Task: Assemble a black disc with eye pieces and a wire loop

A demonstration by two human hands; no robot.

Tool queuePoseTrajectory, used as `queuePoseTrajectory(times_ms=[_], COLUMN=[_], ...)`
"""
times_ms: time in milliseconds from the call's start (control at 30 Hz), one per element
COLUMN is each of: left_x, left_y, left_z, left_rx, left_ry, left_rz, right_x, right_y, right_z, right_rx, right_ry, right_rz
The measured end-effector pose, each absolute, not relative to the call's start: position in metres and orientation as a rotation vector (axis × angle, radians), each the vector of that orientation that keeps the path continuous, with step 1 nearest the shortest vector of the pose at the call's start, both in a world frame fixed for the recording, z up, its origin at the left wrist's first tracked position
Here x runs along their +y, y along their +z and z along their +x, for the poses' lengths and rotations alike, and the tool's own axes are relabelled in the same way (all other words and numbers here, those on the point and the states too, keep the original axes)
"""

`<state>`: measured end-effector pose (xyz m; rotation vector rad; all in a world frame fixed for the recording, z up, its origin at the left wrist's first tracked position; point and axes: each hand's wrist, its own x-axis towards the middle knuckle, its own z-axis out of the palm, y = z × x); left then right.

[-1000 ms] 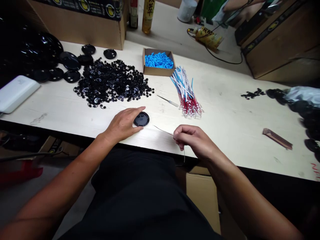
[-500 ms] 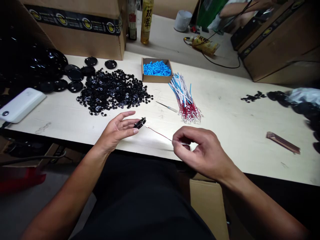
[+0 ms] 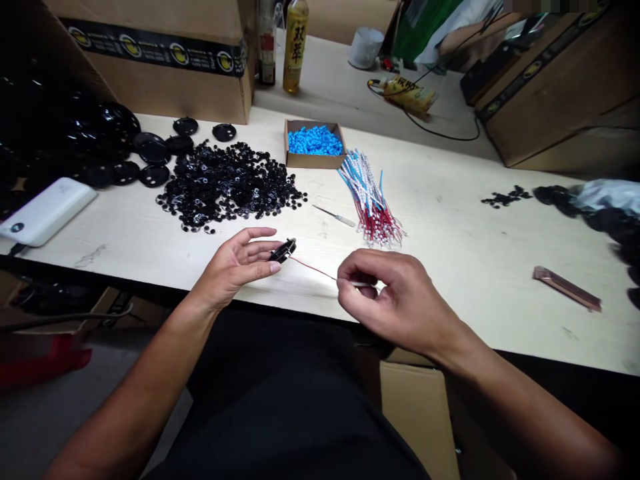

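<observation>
The left hand (image 3: 233,270), palm up with fingers lightly curled, holds a black plastic disc (image 3: 283,251) tilted at its fingertips, while the right hand (image 3: 400,300) pinches a red wire (image 3: 313,269) leading to the disc.

The right hand (image 3: 400,300) closes over the end of the red wire (image 3: 313,269), hiding its tip. The left hand (image 3: 233,267) holds the black disc (image 3: 283,251) edge-on, so its face is hidden, and whether the wire reaches it is too small to tell. Left of the cardboard tray (image 3: 314,145), the dark pile (image 3: 75,123) fades into shadow at the picture's edge. Right of the tray, the black heap (image 3: 555,195) runs off the edge, and a co-worker's arm (image 3: 475,37) is partly hidden.
</observation>
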<state>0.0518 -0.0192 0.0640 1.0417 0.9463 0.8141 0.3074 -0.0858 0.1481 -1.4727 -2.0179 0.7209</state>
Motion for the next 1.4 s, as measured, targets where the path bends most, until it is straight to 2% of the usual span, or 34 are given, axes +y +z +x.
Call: queuePoseTrajectory(times_ms=[400,633,700,867,933,1100,1400], left_x=[-0.023,-0.029,-0.03,-0.034,-0.036,-0.039,-0.038], left_y=[0.075,0.084,0.087,0.097,0.102,0.108,0.106], left_z=[0.056,0.061,0.061,0.062,0.063,0.063,0.065], left_rx=[1.05,1.013,1.001,0.987,0.986,0.935,0.967], left_ry=[0.788,0.81,0.819,0.835,0.845,0.882,0.92], left_rz=[1.347,1.418,1.448,1.58,1.617,1.72,1.769], right_x=[-0.089,-0.087,-0.084,-0.071,-0.066,-0.061,-0.064], right_y=[0.154,0.154,0.151,0.137,0.13,0.122,0.118], right_z=[0.309,0.306,0.306,0.306,0.304,0.299,0.296], right_rx=[-2.183,-2.182,-2.097,-1.449,-1.165,-0.834,-0.679], right_ry=[0.541,0.554,0.714,1.614,1.838,2.044,2.127], right_rz=[-1.441,-1.411,-1.425,-1.437,-1.389,-1.271,-1.111])
